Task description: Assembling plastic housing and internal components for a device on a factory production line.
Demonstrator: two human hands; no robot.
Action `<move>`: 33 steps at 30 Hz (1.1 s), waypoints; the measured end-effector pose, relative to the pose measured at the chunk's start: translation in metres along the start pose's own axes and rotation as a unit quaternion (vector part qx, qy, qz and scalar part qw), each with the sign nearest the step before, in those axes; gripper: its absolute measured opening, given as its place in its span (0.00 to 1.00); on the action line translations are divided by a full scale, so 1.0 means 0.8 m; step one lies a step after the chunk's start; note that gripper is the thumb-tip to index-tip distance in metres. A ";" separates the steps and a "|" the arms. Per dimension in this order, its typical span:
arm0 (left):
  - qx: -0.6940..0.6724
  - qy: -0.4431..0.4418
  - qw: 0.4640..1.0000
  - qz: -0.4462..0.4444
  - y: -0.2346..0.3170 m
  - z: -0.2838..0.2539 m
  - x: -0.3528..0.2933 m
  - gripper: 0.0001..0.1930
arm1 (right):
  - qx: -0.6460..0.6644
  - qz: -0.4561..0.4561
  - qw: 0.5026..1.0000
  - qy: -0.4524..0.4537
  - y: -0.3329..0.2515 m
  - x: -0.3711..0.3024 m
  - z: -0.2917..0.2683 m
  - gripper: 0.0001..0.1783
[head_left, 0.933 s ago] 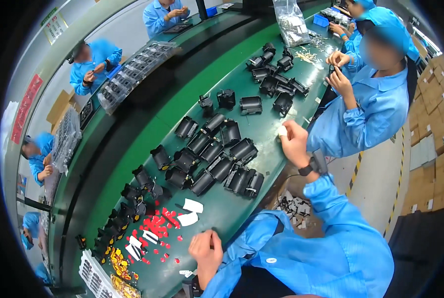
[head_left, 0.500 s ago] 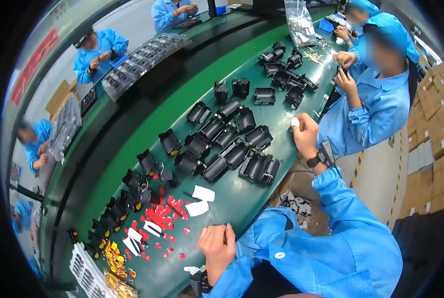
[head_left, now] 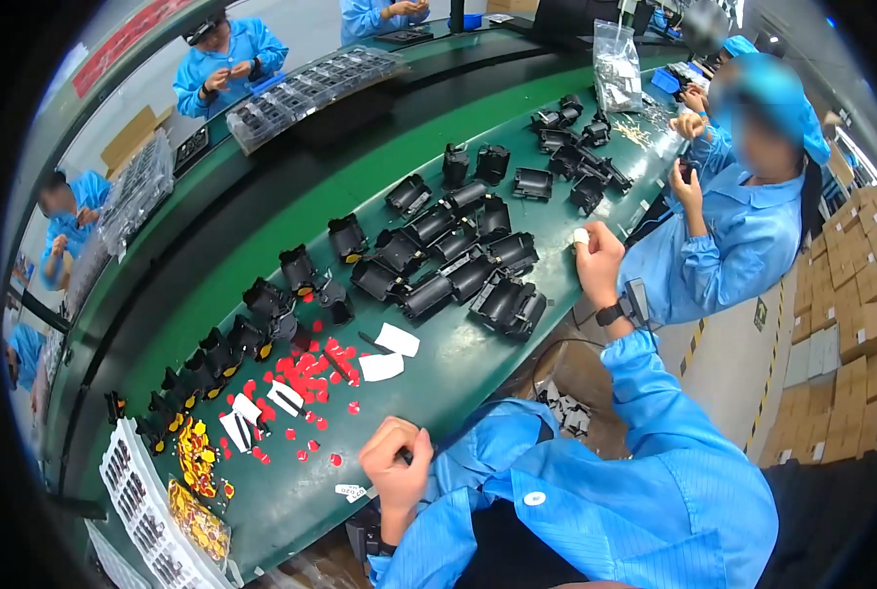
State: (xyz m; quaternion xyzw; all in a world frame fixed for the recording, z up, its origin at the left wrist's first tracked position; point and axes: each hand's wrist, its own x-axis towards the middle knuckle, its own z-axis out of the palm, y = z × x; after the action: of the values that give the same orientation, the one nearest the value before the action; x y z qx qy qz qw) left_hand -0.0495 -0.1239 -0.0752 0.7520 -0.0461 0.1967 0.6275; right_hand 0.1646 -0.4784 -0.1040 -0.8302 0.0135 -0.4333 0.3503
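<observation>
My left hand [head_left: 396, 466] is closed at the near edge of the green table, its fingers curled toward the thumb. A dark spot shows between thumb and finger, too small to name. My right hand [head_left: 599, 263] is curled in a fist at the table's edge further right. A white cover [head_left: 581, 236] sits on one of its fingertips; whatever lies inside the fist is hidden. Between the hands and beyond them stand several black plastic housings [head_left: 426, 294]. Red pieces [head_left: 306, 378] and white paper slips [head_left: 382, 367] lie beyond my left hand.
Yellow pieces [head_left: 196, 456] and a white tray of black parts [head_left: 144, 506] lie at the left end. A co-worker [head_left: 733, 226] in blue sits at the right. Across the table is a plastic-covered tray [head_left: 306, 98]. Cardboard boxes [head_left: 841, 294] are stacked at the far right.
The view has shifted slightly, so the table and its parts sit a little differently in the picture. My left hand has curled tighter, its thumb no longer raised. My right hand stays curled.
</observation>
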 end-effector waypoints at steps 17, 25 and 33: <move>-0.179 0.079 0.973 -0.126 0.009 0.003 0.001 0.02 | 0.022 0.030 0.998 0.057 0.002 -0.008 0.006 0.04; -0.175 0.080 0.974 -0.118 0.000 -0.002 -0.008 0.01 | 0.033 0.032 0.998 0.045 0.001 -0.007 0.008 0.03; -0.192 0.107 0.967 -0.130 0.010 0.006 0.002 0.01 | 0.039 0.026 0.998 0.047 0.012 -0.005 0.004 0.03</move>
State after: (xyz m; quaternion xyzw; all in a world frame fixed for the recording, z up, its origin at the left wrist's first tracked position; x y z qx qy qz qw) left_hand -0.0497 -0.1297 -0.0678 0.5918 0.0827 0.1803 0.7813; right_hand 0.1672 -0.4823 -0.1137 -0.7940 0.0346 -0.4631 0.3924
